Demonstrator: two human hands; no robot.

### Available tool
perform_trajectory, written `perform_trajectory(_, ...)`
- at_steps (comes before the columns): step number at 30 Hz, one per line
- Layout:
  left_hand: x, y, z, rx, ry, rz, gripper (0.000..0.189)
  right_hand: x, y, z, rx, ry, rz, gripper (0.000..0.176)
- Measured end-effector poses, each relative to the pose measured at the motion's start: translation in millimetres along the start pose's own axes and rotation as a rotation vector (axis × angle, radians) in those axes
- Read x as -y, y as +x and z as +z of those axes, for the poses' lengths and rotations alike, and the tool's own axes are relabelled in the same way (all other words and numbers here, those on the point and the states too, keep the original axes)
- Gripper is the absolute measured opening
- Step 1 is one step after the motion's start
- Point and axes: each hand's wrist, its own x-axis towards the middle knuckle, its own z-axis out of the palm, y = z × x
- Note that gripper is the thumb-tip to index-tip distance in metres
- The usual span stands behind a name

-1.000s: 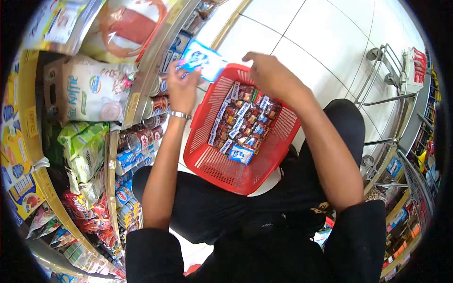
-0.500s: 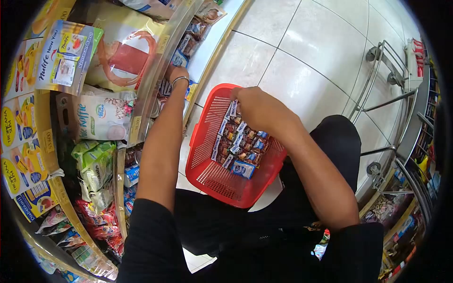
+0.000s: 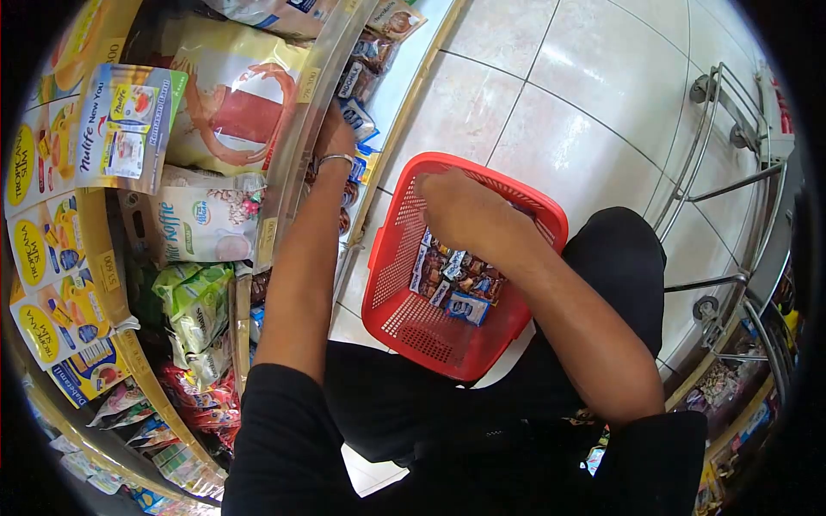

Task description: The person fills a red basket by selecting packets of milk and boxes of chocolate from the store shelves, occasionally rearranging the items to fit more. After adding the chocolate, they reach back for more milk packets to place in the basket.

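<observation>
My left hand [image 3: 335, 136] reaches into the lower shelf beside sachets, a bracelet round its wrist. The shelf's clear front strip hides its fingers, so their state does not show. A blue-and-white sachet [image 3: 358, 120] lies just right of that hand. Over the upper left part of a red plastic basket [image 3: 404, 314] is my right hand [image 3: 465, 211], curled closed with its back to me. What it holds, if anything, is hidden underneath. Brown sachets [image 3: 452, 273] lie in rows inside the basket, with a blue-and-white sachet [image 3: 467, 308] at their near end.
Shelves on the left carry a white pouch [image 3: 202, 219], a large yellow bag [image 3: 237, 99], yellow boxes [image 3: 30, 245] and a hanging promo card [image 3: 129, 125]. White floor tiles [image 3: 594, 95] lie beyond the basket. A metal rack on casters [image 3: 701, 185] stands at right.
The whole view has shifted, with shelf and basket appearing farther right. My right hand has moved left relative to the basket. More of the blue-and-white sachet beside my left hand shows.
</observation>
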Motion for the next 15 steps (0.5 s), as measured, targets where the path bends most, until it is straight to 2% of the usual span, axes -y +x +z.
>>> perform_trajectory(1,-21.7,-4.4,-28.5,0.031,0.006,0.055,0.035,2.1,0.5,0.6,0.012,-0.009,0.017,0.026)
perform_trajectory(2,-24.5,-6.0,-28.3,0.030,0.008,0.054,0.035,3.1,0.2,0.1,0.013,-0.009,0.014,0.026)
perform_trajectory(4,-22.6,-9.0,-22.7,0.174,-0.005,0.305,0.023,3.5,-1.6,-0.6,0.008,-0.011,0.014,0.027)
perform_trajectory(5,-12.7,-10.0,-3.3,0.171,-0.161,0.387,0.018,1.8,-2.2,2.2,0.008,-0.012,0.011,0.027)
perform_trajectory(6,-11.2,-7.8,-1.7,0.169,-0.160,0.384,0.018,-0.2,-2.7,5.6,-0.030,-0.018,-0.022,0.027)
perform_trajectory(8,-9.6,-5.7,2.5,0.319,-0.151,0.481,0.024,-2.6,-2.4,8.7,-0.069,-0.027,-0.054,0.027)
perform_trajectory(10,-10.9,-5.5,-5.1,0.317,-0.119,0.440,0.027,-3.3,-4.7,8.2,-0.043,0.005,-0.006,0.028)
perform_trajectory(12,-10.4,-1.8,-10.4,0.199,-0.049,0.378,0.014,-5.9,-3.9,5.5,-0.029,-0.019,0.008,0.028)
perform_trajectory(14,-8.9,0.4,-10.0,0.235,0.031,0.347,0.019,-6.8,-4.3,5.3,-0.014,-0.033,0.024,0.028)
perform_trajectory(15,-12.1,3.4,-11.3,0.265,0.060,0.207,0.023,-5.8,-4.0,5.3,-0.033,-0.035,0.018,0.027)
